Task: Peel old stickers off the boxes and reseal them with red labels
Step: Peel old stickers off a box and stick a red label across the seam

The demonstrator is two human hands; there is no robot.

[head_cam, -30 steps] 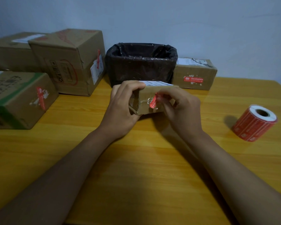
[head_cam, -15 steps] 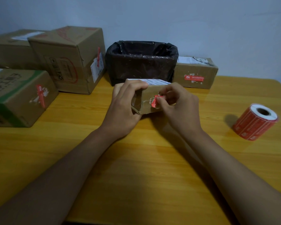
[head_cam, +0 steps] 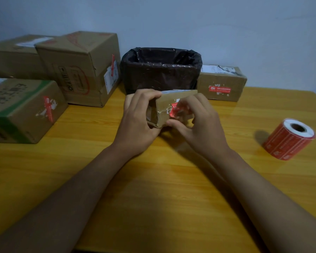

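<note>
Holding one small box (head_cam: 173,106) above the counter (head_cam: 153,189), the left hand (head_cam: 139,125) wraps its end while the right hand (head_cam: 199,125) pinches a crumpled red sticker (head_cam: 174,110) on its side. Four other cardboard boxes, one black-lined bin (head_cam: 161,70) and one roll of red labels (head_cam: 289,138) rest on the yellow wooden counter before a pale wall.

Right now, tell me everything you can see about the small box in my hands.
The small box is brown cardboard, worn and creased, with a white label on top. It is held above the table in front of the black-lined bin. The left hand grips its left end; the right hand pinches a crumpled red sticker partly peeled from its front.
</note>
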